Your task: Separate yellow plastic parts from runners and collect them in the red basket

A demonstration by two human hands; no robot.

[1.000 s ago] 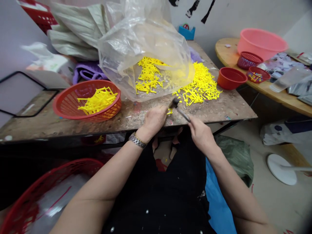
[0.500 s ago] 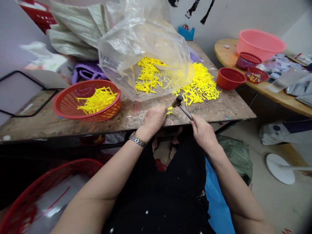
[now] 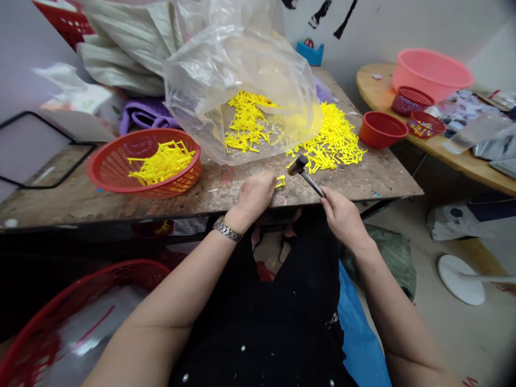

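Observation:
At the table's front edge, my left hand [image 3: 258,193] is closed on a small yellow plastic piece [image 3: 281,181], whose end sticks out past the fingers. The rest of that piece is hidden by the hand. My right hand [image 3: 342,217] grips the metal handle of a hammer [image 3: 299,166]. The dark hammer head is raised just right of the yellow piece, apart from it. Behind the hammer lies a loose heap of yellow plastic pieces [image 3: 332,140], partly under a clear plastic bag [image 3: 245,70].
A red basket [image 3: 100,166] with more yellow pieces stands on the worn table [image 3: 209,201] to the left. An empty-looking red bowl [image 3: 382,130] sits at the table's right edge. A round wooden table [image 3: 373,86] bears a pink basin [image 3: 433,72]. A large red basket [image 3: 48,306] is below left.
The hammer and my right hand have shifted slightly right, and the head now stands a little farther from the yellow piece. My left hand keeps its place.

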